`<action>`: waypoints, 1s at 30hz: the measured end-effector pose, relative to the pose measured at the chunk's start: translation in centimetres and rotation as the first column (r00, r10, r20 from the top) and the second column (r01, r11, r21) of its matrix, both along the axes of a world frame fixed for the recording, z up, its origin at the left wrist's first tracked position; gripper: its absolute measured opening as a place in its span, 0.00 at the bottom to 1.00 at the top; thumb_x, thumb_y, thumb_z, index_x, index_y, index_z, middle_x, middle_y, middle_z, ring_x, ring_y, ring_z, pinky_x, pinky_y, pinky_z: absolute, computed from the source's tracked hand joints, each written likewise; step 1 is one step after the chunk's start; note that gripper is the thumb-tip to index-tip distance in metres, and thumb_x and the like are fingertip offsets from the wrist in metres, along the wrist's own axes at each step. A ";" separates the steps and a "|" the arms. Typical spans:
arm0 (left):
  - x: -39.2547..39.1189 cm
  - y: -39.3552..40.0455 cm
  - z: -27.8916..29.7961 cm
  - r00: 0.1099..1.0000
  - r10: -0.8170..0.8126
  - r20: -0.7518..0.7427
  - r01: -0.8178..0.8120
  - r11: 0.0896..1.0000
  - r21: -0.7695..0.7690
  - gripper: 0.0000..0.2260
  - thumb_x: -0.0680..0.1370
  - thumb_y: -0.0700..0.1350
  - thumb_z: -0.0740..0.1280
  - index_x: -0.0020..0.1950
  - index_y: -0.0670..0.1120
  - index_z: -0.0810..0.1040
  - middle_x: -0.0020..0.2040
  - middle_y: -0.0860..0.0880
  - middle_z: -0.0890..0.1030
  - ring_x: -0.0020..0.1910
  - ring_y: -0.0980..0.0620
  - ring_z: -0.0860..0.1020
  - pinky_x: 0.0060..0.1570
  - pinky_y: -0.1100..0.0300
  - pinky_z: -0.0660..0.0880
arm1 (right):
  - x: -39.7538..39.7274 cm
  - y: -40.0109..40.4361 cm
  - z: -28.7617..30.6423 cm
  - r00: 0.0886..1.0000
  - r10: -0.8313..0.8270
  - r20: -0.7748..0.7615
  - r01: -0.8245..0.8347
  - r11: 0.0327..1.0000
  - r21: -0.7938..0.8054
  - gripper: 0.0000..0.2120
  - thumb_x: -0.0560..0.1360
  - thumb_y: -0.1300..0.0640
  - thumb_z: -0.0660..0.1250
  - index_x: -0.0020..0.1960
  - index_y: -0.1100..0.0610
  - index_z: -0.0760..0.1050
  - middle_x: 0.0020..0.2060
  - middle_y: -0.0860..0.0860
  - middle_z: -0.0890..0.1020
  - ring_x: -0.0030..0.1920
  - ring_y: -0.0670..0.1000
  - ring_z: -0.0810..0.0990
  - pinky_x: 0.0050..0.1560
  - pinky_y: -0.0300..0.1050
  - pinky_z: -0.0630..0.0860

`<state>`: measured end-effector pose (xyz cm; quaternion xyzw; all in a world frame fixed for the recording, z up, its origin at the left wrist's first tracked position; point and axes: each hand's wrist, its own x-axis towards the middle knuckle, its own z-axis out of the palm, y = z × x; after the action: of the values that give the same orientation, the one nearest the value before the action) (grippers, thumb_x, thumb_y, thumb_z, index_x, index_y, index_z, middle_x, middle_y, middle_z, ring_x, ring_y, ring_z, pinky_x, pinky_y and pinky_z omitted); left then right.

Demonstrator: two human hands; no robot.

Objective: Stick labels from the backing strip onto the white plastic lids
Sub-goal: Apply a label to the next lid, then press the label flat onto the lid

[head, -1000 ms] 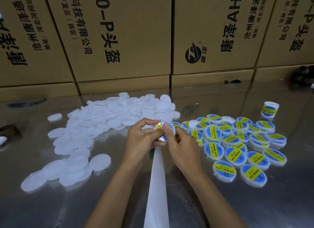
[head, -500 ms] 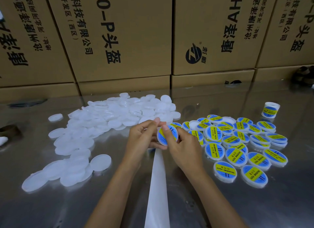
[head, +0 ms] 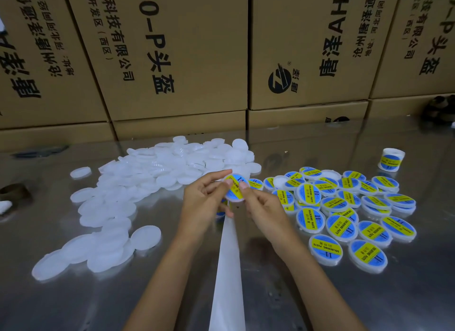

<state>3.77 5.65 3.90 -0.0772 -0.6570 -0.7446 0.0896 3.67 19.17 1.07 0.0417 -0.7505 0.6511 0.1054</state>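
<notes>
- The cardboard cartons (head: 187,49) fill the top of the frame as a wall behind my work, so nothing can roll off the far side.
- The bench (head: 320,306), a shiny metal sheet, takes up the lower half and carries everything I am working with.
- The bare white lids (head: 152,173) lie heaped in the centre-left, near my left side, I judge so the next one is a short reach away.
- The labelled lids (head: 344,215) spread over the centre-right, apart from the bare ones, which keeps done and undone from mixing.
- The backing strip (head: 227,269) runs from the bottom centre up between my forearms and under my hands; it lies right where I work and could catch a lid set down there.
- My left hand (head: 204,197) and right hand (head: 266,207) meet at frame centre, both grasping the one lid (head: 235,187), its blue and yellow label facing me, thumbs on the face to press it flat.
- A small label roll (head: 391,159) stands alone at the right, well apart.
</notes>
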 end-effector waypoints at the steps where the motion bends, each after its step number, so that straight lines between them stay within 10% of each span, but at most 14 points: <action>1: -0.1 0.0 -0.1 1.000 0.012 0.001 -0.012 1.000 0.006 0.06 0.80 0.39 0.69 0.54 0.47 0.84 0.41 0.45 0.86 0.22 0.49 0.74 0.25 0.60 0.76 | 0.0 0.0 0.0 0.999 0.030 0.024 -0.030 1.000 0.002 0.25 0.80 0.43 0.62 0.27 0.52 0.68 0.24 0.45 0.65 0.26 0.43 0.62 0.29 0.36 0.60; 7: -0.6 -0.8 -0.1 0.987 0.155 0.043 -0.158 0.986 0.057 0.10 0.84 0.43 0.62 0.58 0.48 0.82 0.45 0.46 0.87 0.35 0.47 0.84 0.28 0.59 0.79 | 0.2 0.6 0.7 0.977 -0.060 0.204 0.113 0.958 -0.262 0.23 0.80 0.41 0.61 0.31 0.53 0.69 0.22 0.47 0.65 0.21 0.45 0.61 0.22 0.36 0.57; 16: -1.5 -1.7 -0.9 0.947 0.311 0.077 -0.311 0.950 -0.005 0.13 0.84 0.38 0.57 0.54 0.41 0.81 0.36 0.47 0.85 0.27 0.52 0.79 0.25 0.60 0.75 | -0.5 3.2 0.0 0.942 -0.051 0.331 0.296 0.591 -0.751 0.16 0.85 0.50 0.54 0.50 0.55 0.77 0.30 0.48 0.67 0.23 0.45 0.62 0.24 0.36 0.61; 25: -2.0 -1.8 -1.9 0.926 0.378 0.017 -0.374 0.920 -0.115 0.12 0.82 0.36 0.58 0.51 0.43 0.81 0.34 0.48 0.84 0.27 0.54 0.77 0.28 0.59 0.74 | -0.6 3.0 0.0 0.948 -0.014 0.318 0.253 0.638 -0.727 0.12 0.82 0.53 0.59 0.52 0.56 0.78 0.28 0.49 0.69 0.22 0.45 0.63 0.23 0.36 0.62; 30: -2.4 -3.6 -2.3 0.813 0.576 -0.082 -0.568 0.756 -0.326 0.11 0.80 0.39 0.61 0.56 0.47 0.81 0.48 0.50 0.85 0.48 0.51 0.80 0.47 0.59 0.72 | -0.5 2.3 0.0 0.949 -0.042 0.312 0.232 0.763 -0.604 0.11 0.81 0.54 0.60 0.46 0.57 0.78 0.26 0.49 0.70 0.22 0.45 0.63 0.25 0.38 0.62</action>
<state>1.39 2.08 1.62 0.1219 -0.7668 -0.5593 0.2904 3.19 21.44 1.06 -0.1440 -0.4954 0.8549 0.0540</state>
